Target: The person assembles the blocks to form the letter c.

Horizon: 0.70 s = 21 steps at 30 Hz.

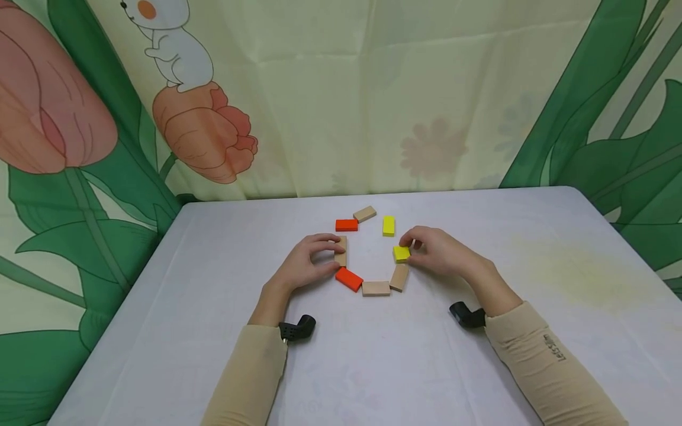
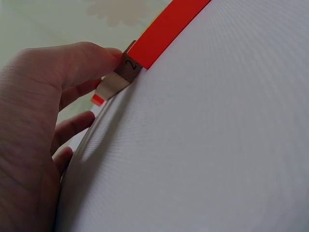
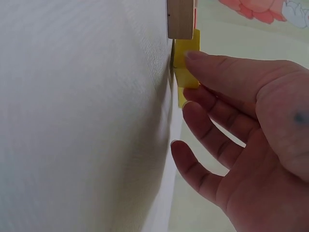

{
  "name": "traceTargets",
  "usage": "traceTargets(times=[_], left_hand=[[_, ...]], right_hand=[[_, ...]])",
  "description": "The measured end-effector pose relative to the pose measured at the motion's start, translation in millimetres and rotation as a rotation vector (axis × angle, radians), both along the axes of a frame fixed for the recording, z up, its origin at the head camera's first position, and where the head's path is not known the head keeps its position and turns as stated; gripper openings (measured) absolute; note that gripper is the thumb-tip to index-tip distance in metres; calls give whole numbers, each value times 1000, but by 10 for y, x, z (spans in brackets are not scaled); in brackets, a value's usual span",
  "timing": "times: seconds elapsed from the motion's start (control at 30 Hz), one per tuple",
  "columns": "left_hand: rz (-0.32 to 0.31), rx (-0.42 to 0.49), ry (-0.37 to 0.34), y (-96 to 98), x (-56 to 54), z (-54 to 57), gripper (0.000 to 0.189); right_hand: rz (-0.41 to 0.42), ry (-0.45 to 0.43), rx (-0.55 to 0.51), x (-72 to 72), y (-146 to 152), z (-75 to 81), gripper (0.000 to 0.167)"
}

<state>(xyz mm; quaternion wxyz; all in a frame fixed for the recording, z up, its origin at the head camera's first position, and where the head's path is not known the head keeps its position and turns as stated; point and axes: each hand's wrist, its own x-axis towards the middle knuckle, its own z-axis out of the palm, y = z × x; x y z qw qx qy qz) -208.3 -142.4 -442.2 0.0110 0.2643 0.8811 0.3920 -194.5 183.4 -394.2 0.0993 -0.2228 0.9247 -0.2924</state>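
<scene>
My left hand (image 1: 305,262) pinches a plain wooden block (image 1: 343,258) at the left of a rough ring of flat blocks. The left wrist view shows a "2" on that block's shaded end (image 2: 127,71), right beside a red block (image 1: 348,279). Across the ring, my right hand (image 1: 440,252) grips a yellow block (image 1: 401,254) between thumb and index finger, its other fingers loosely bent. Just below the yellow block lies a tilted wooden block (image 1: 399,277). Another wooden block (image 1: 376,289) forms the near side of the ring.
At the ring's far side lie a second red block (image 1: 347,225), an angled wooden block (image 1: 364,213) touching it, and a separate yellow block (image 1: 389,226). A white cloth covers the table (image 1: 213,296). Behind it hangs a printed curtain (image 1: 330,106).
</scene>
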Motion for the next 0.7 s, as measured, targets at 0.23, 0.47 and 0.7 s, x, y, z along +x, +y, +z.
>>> traceTargets(times=[0.23,0.47,0.7], left_hand=[[-7,5,0,1,-8,4,27],[-9,8,-1,-2,-6,7,27],[-8,4,1,0,-7,-3,27]], right_hand=[[-6,-24,7,5,-6,-4,29],[4,-8,6,9,-1,-7,27],[18,7,2,16,-2,-3,27]])
